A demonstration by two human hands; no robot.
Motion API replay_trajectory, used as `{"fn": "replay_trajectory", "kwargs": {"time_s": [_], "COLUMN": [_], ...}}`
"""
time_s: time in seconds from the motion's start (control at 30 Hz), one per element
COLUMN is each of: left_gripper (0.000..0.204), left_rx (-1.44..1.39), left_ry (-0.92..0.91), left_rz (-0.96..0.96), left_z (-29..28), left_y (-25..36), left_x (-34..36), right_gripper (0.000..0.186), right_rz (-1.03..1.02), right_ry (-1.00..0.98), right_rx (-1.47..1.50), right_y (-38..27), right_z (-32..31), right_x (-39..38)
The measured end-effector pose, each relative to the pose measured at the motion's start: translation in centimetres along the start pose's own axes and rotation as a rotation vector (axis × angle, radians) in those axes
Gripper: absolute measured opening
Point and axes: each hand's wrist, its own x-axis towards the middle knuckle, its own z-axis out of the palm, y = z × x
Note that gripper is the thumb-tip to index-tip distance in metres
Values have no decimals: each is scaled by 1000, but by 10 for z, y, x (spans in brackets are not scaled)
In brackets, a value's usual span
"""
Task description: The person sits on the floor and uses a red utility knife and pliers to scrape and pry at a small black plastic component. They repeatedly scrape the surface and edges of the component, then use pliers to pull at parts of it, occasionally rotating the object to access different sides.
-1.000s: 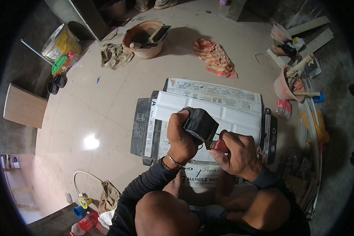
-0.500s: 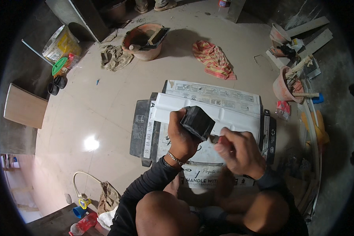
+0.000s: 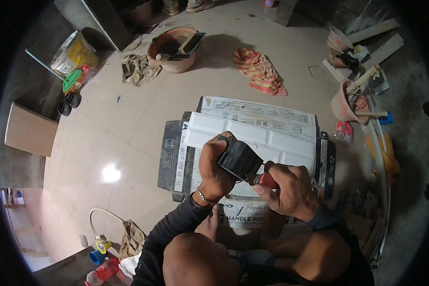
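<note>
In front of me my left hand (image 3: 213,164) is wrapped round a dark, blocky black object (image 3: 240,158) and holds it up tilted. Its exact kind does not show. My right hand (image 3: 291,187) grips a small red-handled tool (image 3: 268,180) with a short flat blade, whose tip meets the lower right edge of the black block or lies very close to it. Beneath both hands is a long white panel (image 3: 205,129) with raised bands, lying across flattened printed cardboard (image 3: 281,114).
A clay-coloured basin (image 3: 178,66) with a trowel across it stands ahead, beside a crumpled cloth (image 3: 140,70). A striped orange cloth (image 3: 258,71) lies on the floor. Buckets, boards and a pink tub (image 3: 344,105) line the walls. At lower left is a red bottle (image 3: 102,271).
My right hand has brought the red-handled tool down and slightly left against the black block's lower edge. The block has turned a little in my left hand.
</note>
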Motion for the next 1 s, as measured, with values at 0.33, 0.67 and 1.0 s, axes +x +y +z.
{"fn": "replay_trajectory", "kwargs": {"time_s": [0.33,0.67,1.0], "left_gripper": [53,56,45], "left_rx": [-96,-70,22], "left_ry": [385,329,-173], "left_rz": [-128,-111,28], "left_z": [2,-1,-9], "left_y": [11,-7,5], "left_x": [-4,-5,-9], "right_gripper": [51,53,50], "right_rz": [166,85,106], "right_ry": [484,-99,-45], "right_rx": [88,89,-17], "right_y": [46,-2,4], "right_z": [-20,-6,-9], "right_x": [-4,16,12]}}
